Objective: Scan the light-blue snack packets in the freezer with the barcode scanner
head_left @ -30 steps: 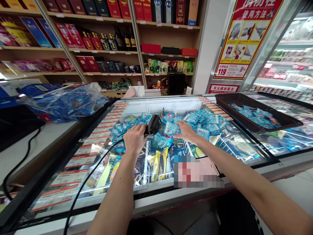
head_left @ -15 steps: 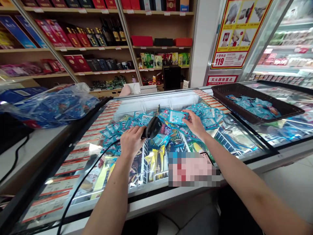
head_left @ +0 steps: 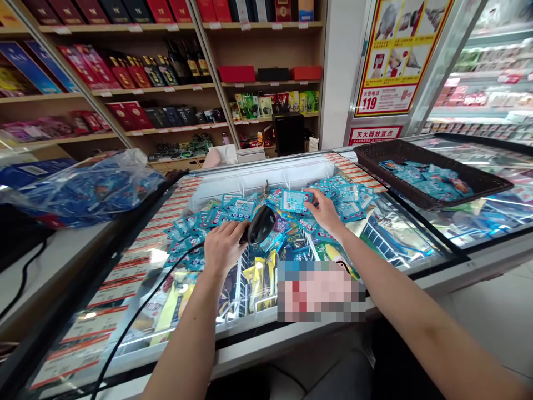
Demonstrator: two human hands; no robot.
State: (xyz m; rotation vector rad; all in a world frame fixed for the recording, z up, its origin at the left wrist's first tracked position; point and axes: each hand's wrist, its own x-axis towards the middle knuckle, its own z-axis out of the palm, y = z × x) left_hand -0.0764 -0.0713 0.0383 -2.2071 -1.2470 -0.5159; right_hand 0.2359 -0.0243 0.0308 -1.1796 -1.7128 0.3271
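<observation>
My left hand (head_left: 225, 244) is wrapped round the handle of a black barcode scanner (head_left: 261, 225), whose cable (head_left: 144, 303) runs down to the lower left. The scanner's head points away, toward the packets. My right hand (head_left: 323, 211) pinches the right edge of a light-blue packet (head_left: 293, 201), its printed label side facing up. Many similar blue packets (head_left: 352, 195) lie spread in heaps on the freezer's glass top (head_left: 195, 333), left and right of the hands. Frozen goods in white wire baskets (head_left: 241, 283) show through the glass.
A dark brown tray (head_left: 416, 194) with blue packets stands at the right. Clear plastic bags of blue packs (head_left: 95, 183) lie on the left counter. A blurred-out flat object (head_left: 320, 291) rests at the freezer's front edge. Shelves (head_left: 141, 89) of boxes and bottles stand behind.
The whole view has shifted slightly. The scanner's head has tilted a little more upright, while my right hand keeps the blue packet in front of it.
</observation>
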